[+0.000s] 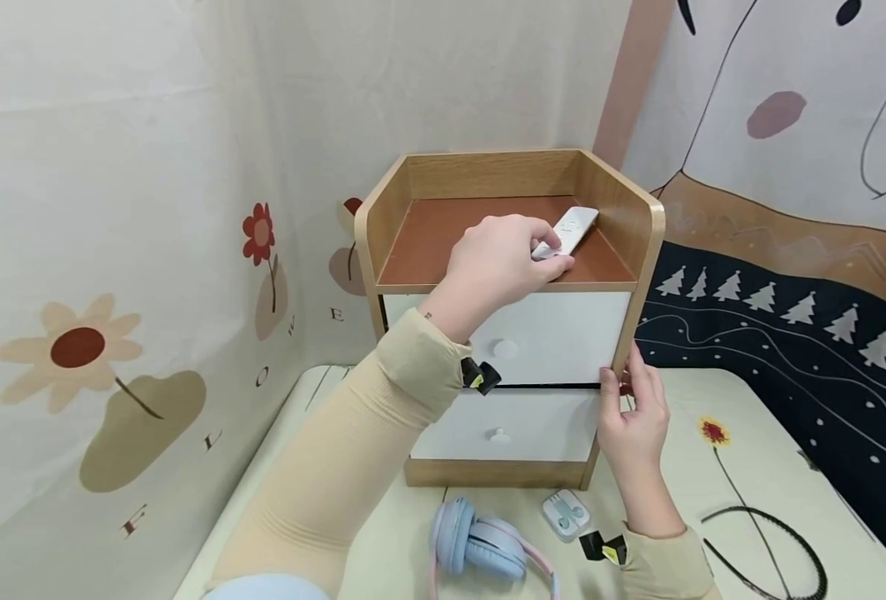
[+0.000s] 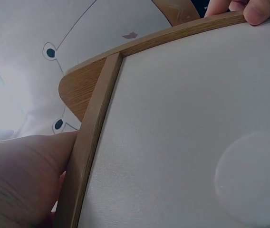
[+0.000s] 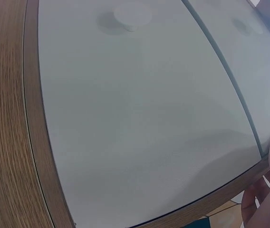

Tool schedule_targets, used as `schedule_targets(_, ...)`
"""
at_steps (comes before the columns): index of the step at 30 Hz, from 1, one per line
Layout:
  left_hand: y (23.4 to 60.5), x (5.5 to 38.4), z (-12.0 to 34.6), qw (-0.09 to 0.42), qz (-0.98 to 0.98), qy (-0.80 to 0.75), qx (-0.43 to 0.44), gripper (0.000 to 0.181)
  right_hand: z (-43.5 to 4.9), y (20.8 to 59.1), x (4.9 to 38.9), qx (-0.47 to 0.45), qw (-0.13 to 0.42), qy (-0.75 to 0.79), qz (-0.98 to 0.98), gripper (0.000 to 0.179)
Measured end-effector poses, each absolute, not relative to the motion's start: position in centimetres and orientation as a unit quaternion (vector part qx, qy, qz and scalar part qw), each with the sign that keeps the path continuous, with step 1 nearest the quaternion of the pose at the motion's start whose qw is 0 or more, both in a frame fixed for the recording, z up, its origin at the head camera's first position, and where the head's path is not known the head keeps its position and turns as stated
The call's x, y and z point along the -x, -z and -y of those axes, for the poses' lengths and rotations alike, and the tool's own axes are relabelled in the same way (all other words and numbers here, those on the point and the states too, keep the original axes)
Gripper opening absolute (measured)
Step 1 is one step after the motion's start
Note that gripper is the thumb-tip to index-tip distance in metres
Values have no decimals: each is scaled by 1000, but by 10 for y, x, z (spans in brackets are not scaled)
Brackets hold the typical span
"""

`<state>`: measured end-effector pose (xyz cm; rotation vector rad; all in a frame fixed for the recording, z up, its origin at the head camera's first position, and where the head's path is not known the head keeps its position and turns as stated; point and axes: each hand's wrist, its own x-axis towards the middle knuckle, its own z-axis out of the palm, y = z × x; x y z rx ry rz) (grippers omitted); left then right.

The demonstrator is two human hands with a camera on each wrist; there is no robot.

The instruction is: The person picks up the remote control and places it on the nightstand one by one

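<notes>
A small wooden-framed cabinet [image 1: 533, 473] has two white drawers with round knobs and a brown top tray. The upper drawer [image 1: 563, 333] and lower drawer [image 1: 443, 429] both look closed. My left hand [image 1: 498, 258] reaches over the tray's front edge and pinches the near end of a slim white remote control [image 1: 578, 221]. That remote lies slanted near the tray's right wall. At the cabinet's right side, my right hand [image 1: 633, 417] grips the frame edge, thumb on the front and fingers along the side. The left wrist view hides the remote behind the wood.
Blue headphones [image 1: 488, 546] lie before the cabinet on the pale tabletop [image 1: 683, 467]. Beside them is a clear case [image 1: 565, 514] with earphones. A black curved band [image 1: 810, 550] rests at the right. Printed cloth [image 1: 150, 250] hangs behind and to the left.
</notes>
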<state>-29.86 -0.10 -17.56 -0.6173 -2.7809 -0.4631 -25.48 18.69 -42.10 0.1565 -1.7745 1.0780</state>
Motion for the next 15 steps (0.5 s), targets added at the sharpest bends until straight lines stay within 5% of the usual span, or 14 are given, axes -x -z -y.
schedule_targets(15, 174, 305, 3, 91, 954, 155, 238, 42, -186, 422, 255, -63, 504, -448, 736, 58)
